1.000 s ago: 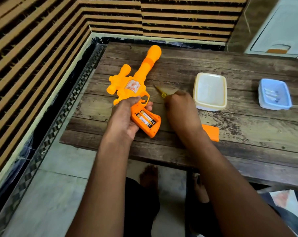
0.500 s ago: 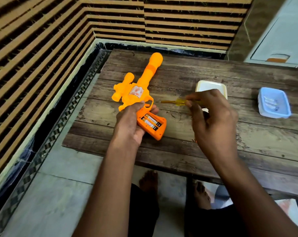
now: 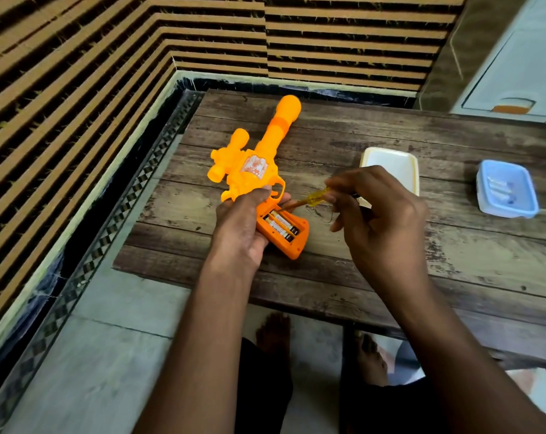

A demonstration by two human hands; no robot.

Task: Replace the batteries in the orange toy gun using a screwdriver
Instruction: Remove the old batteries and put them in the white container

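Cover off; left hand (image 3: 240, 227) grips toy gun (image 3: 256, 170); right hand (image 3: 378, 214) pinches screwdriver (image 3: 309, 200) at old batteries (image 3: 281, 225); swap pending.

At the centre of the frame the toy gun (image 3: 259, 170) is bright orange, with a paler white-and-pink sticker on its side. The batteries (image 3: 281, 225) in its open grip are black with gold and white bands. The screwdriver (image 3: 315, 197) has a translucent yellow handle. The table (image 3: 390, 261) is weathered grey-brown planking. At right sit a cream-white tray (image 3: 414, 170) and a pale blue tray (image 3: 530, 195). The wall (image 3: 93, 73) at upper left is striped tan and dark brown.
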